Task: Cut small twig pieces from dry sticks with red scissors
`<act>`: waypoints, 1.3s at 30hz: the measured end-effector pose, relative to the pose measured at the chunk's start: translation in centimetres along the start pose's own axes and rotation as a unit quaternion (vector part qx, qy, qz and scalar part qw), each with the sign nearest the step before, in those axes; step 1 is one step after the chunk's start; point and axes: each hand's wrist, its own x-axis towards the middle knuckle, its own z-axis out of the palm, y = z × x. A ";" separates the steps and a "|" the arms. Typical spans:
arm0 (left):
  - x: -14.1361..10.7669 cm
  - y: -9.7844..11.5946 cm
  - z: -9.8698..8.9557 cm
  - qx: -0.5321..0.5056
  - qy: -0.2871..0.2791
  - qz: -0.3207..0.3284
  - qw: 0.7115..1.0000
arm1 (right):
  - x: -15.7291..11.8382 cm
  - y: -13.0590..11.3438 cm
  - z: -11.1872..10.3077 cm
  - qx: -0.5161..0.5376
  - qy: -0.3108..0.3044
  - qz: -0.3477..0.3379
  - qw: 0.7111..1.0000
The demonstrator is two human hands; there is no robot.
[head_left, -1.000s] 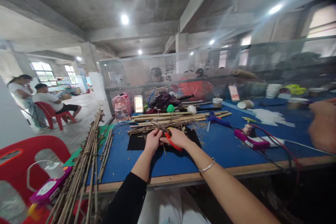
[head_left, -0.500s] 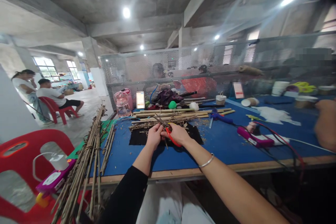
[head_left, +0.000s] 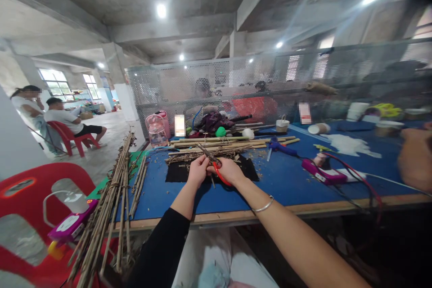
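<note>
My right hand (head_left: pixel 230 171) is closed round the red handles of a pair of scissors (head_left: pixel 218 173), whose dark blades point up and away to the left. Right beside it, my left hand (head_left: pixel 198 170) pinches a thin twig (head_left: pixel 213 183); its lower end shows below my fingers, the rest is hidden. Both hands are over a black cloth (head_left: pixel 175 175) on the blue tabletop (head_left: pixel 158 202). Behind them lies a pile of dry twigs (head_left: pixel 182 156), with longer pale sticks (head_left: pixel 270 142) further back.
A long bundle of sticks (head_left: pixel 113 193) leans at the left by a red chair (head_left: pixel 57 175). To the right are a blue glue gun (head_left: pixel 281 147) and a purple power strip (head_left: pixel 320 172) with cables. A co-worker's arm (head_left: pixel 415 157) shows at the right edge. A mesh divider (head_left: pixel 162 85) stands behind.
The view has shifted slightly. Both hands stay together over the black cloth, still with the scissors and the twig; the scissor blades look a little closer together.
</note>
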 end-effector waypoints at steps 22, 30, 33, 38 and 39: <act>-0.2 0.2 0.1 0.052 -0.017 -0.002 0.998 | -0.6 0.1 -0.9 -0.052 0.009 0.002 0.999; -0.1 0.0 -0.1 0.037 -0.016 -0.002 0.999 | -0.5 0.7 -0.3 -0.041 0.021 -0.036 0.998; -0.2 0.1 -0.1 0.045 -0.005 -0.009 0.999 | -0.4 1.0 0.1 -0.050 0.039 -0.043 0.997; -0.3 0.1 -0.1 0.049 0.004 -0.008 0.999 | -0.3 1.1 0.3 -0.035 0.038 -0.044 0.998; -0.3 0.0 0.0 0.044 0.003 -0.006 0.999 | -0.3 1.1 0.2 -0.031 0.036 -0.047 0.998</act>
